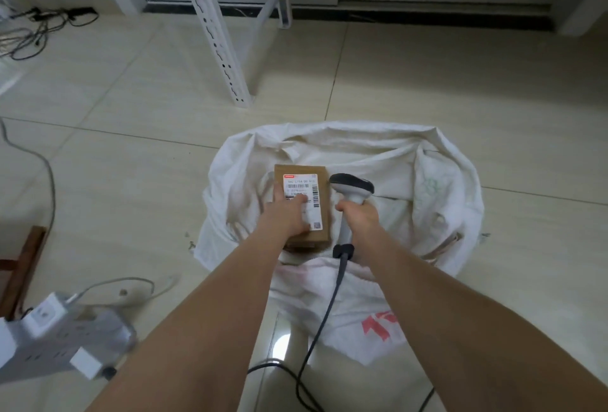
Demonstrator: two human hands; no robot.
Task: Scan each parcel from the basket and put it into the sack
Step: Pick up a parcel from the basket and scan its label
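From the head camera, the cardboard parcel point(324, 178) hangs over the open mouth of the white sack point(444, 181), label side up; that probably keeps the barcode facing the reader and leaves only a short drop once it is read. The left hand point(288, 216) grips the parcel's near left part; the thumb lies flat across the shipping label point(297, 185), whose printed bars show just beyond the thumb tip; the other fingers curl at the left edge, mostly hidden. The right hand point(360, 219) is clenched round the grip of the barcode scanner point(352, 185); the scanner's dark head rises just past the knuckles, close beside the parcel's right edge; its cable point(329, 306) trails back from below the fist. The basket is out of sight. Whether this parcel is already scanned I cannot tell.
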